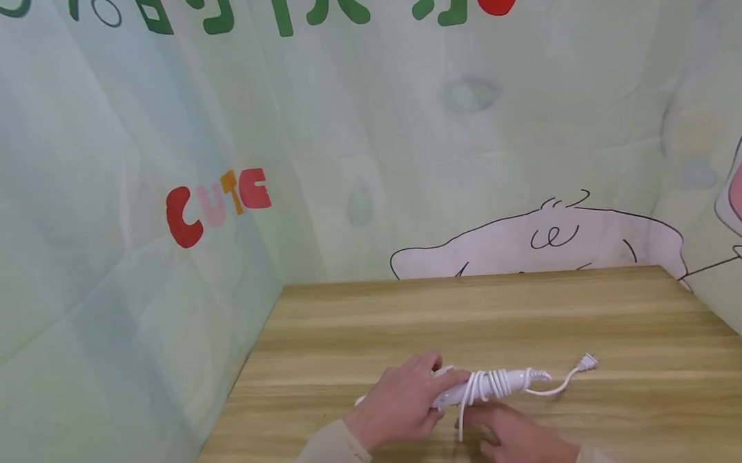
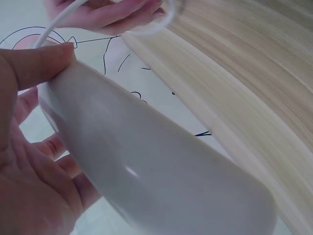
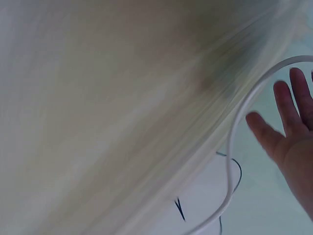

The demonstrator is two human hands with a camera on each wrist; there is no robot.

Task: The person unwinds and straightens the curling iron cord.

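A slim white corded appliance [image 1: 514, 381] is held above the tabletop, its cord [image 1: 488, 385] wound several turns round the handle. My left hand [image 1: 401, 402] grips its left part; in the left wrist view the thumb presses the edge of the smooth white shell [image 2: 146, 147], with fingers behind it. A loop of cord hangs beside the fingertips of my right hand [image 1: 520, 438], just below the handle. The right wrist view shows the right hand [image 3: 293, 127] with fingers spread and the cord [image 3: 232, 142] curving past them. The two-prong plug [image 1: 587, 362] sticks out at the right.
A wood-grain table [image 1: 467, 312] lies beneath both hands. Printed cloth walls [image 1: 374, 156] with cartoon drawings and letters stand along its back, left and right sides.
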